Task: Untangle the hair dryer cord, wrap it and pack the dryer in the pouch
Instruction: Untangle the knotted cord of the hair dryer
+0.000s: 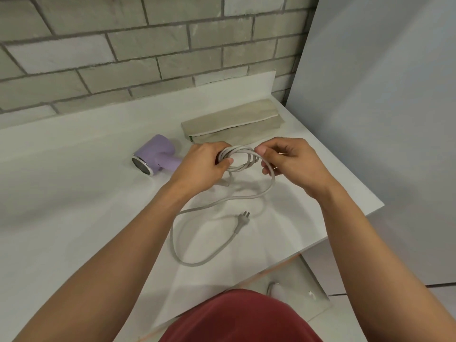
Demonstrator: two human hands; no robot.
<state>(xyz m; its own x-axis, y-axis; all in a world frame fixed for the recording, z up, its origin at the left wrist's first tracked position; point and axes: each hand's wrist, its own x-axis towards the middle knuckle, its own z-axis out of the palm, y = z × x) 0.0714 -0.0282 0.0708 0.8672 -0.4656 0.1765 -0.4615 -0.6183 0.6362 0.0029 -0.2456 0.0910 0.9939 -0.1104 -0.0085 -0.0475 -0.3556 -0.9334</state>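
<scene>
Both hands work above the middle of the white worktop [74, 193], holding a small coil of the grey cord [240, 159] between them. The left hand [204, 166] grips the coil's left side, fingers curled over the loops and thumb pressed against them from the near side. The right hand [288, 161] pinches the coil's right side between thumb and forefinger, the other fingers curled loosely beneath, touching the strand that leaves the coil.

From the right hand the loose cord drops to the worktop, runs left toward the near edge, bends in a wide loop and comes back to the plug [243, 219], which lies flat with its pins pointing toward the back wall, near the middle of the worktop's near right part.

The lilac dryer [158, 154] lies on its side just left of the left hand, its chrome-ringed end facing the near left and its handle pointing toward the hand. Where the cord joins the handle is hidden by the hand.

The beige pouch [232, 127] lies flat behind the hands, toward the back right corner, its zipper running along its length. Whether the zipper is open cannot be told.

A brick wall [123, 58] stands behind the worktop, and a plain grey panel [382, 95] to the right.
</scene>
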